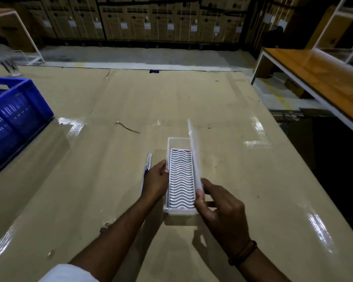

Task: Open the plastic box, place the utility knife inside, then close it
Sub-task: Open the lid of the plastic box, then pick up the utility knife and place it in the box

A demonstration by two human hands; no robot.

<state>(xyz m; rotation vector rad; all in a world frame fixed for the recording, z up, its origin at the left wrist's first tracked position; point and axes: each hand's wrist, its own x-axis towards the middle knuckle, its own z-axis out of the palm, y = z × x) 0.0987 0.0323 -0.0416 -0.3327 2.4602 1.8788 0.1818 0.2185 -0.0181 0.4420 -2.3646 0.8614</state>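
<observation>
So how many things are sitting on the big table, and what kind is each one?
Clear plastic box with its lid up and a white wavy grid insert: 1
Slim utility knife: 1
Blue plastic crate: 1
Total: 3

Dim warehouse, stacked cartons (171, 19) (labelled), wooden bench (322, 78), blue crate (14, 117)
</observation>
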